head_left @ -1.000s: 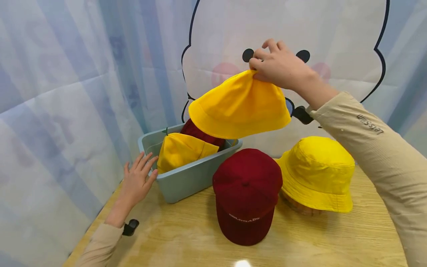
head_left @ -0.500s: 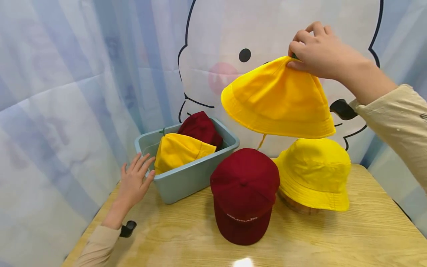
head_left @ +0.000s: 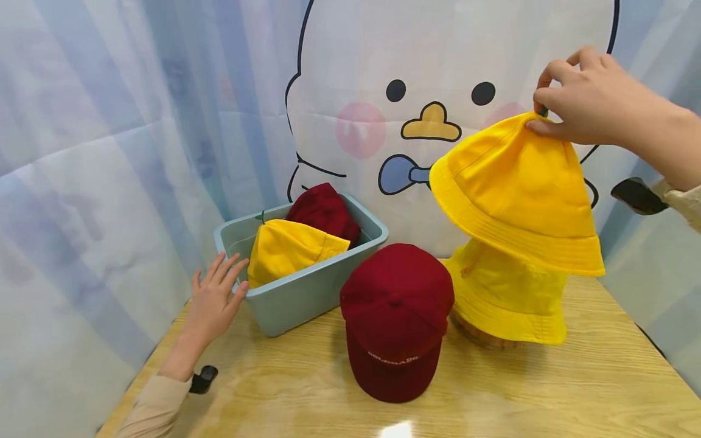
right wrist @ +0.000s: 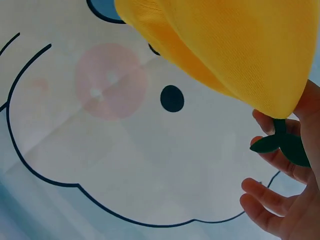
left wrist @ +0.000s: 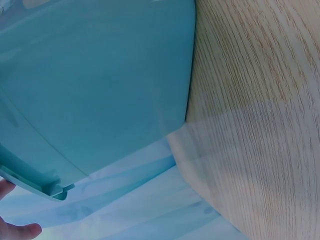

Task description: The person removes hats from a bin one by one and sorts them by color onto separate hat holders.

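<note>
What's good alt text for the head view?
The right hand holds a yellow hat by its top, partly hiding another yellow hat beside a maroon cap; the left hand is at a blue-grey bin of hats.

The left hand's fingers (left wrist: 21,231) just enter at the lower corner, two of them in part, set apart from each other. The upper one meets the rim (left wrist: 31,187) of a blue-green bin (left wrist: 100,85); how firmly it touches cannot be told. Above the fingers and away to their right spreads the bin's smooth wall, crossed by a thin slanting line. Well to the right of the fingers, past the bin's straight edge, lies the wood-grained counter (left wrist: 255,100). Pale blue-and-white cloth (left wrist: 125,212) fills the space between fingers and counter.
</note>
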